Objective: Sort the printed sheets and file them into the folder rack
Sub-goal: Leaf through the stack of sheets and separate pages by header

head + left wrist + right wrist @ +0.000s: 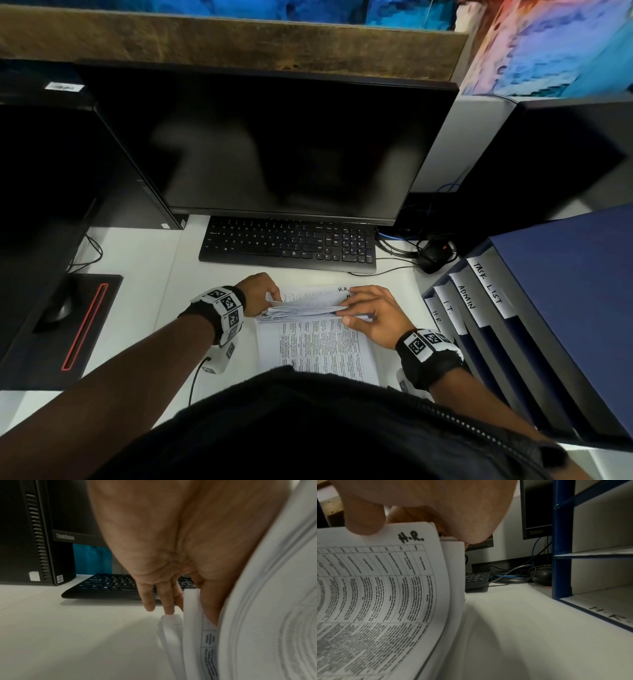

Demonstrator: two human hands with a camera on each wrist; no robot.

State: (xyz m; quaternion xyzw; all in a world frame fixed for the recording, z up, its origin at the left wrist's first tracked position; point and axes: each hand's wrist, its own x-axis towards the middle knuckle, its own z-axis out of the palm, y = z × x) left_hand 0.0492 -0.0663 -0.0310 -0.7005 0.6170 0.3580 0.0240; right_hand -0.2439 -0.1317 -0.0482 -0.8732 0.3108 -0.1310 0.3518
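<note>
- White printed sheets (318,339) are seen as a stack lying on the pale counter (137,260), at about 6 o'clock from the black keyboard (289,245).
- The far half of the stack is lifted and fanned between the two hands; the near half lies flat, its dense table print facing up.
- The left hand (257,293) is placed at the stack's 9 o'clock edge; its grip is curled on the raised sheet edges, with the fingers (167,600) pointing down to the counter beside the paper in the left wrist view.
- The right hand (371,317) is set at the 3 o'clock side; its grip is grasping the lifted sheets, the thumb (364,520) pressed on the top edge of a sheet marked "H.R." in the right wrist view.
- The curved sheet so held is bowed towards the right wrist camera, with further sheets standing just behind it.
- The blue folder rack (534,308) is found at 3 o'clock from the right hand, well apart from the sheets; its white tabs are lettered "H.R.", "I.T.", "ADMIN" and "TASK LIST".
- A dark monitor (274,144) is stood at 12 o'clock behind the keyboard.
- A black mouse (433,257) and a tangle of cables are seen at 3 o'clock from the keyboard.
</note>
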